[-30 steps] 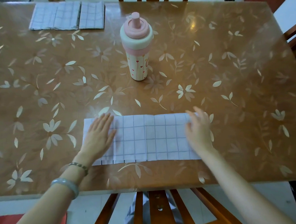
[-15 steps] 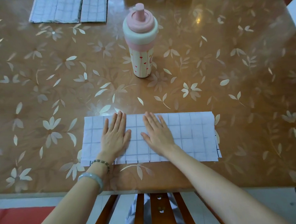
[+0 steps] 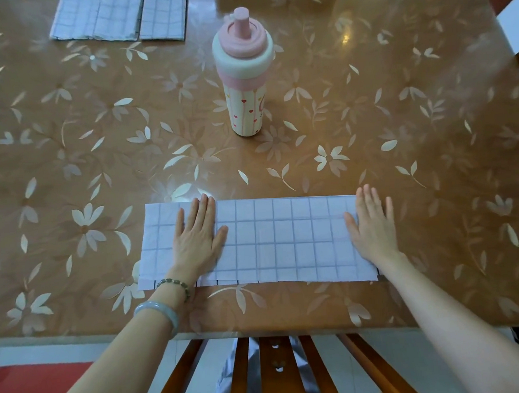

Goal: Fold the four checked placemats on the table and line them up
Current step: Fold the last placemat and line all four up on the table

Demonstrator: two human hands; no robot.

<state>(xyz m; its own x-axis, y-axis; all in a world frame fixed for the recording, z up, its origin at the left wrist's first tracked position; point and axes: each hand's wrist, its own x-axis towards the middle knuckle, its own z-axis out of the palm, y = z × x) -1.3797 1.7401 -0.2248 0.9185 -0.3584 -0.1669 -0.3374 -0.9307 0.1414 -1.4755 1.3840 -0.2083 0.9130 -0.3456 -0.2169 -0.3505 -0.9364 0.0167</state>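
A white placemat with a grey check point(image 3: 285, 240) lies folded into a long strip near the table's front edge. My left hand point(image 3: 198, 236) presses flat on its left part, fingers together and pointing away from me. On the strip's right end my right hand point(image 3: 372, 226) rests flat, fingers slightly spread. Neither hand grips anything. At the far left corner lie two more checked placemats side by side: a wider one point(image 3: 98, 19) and a narrower folded one point(image 3: 163, 15).
A pink and cream bottle point(image 3: 244, 75) with a pink cap stands upright in the middle of the brown floral table point(image 3: 400, 127), beyond the strip. A wooden chair back point(image 3: 263, 372) sits under the front edge. Another chair shows at the right edge.
My right hand slid from the middle of the strip out to its right end, smoothing it. The left hand stayed on the left part.
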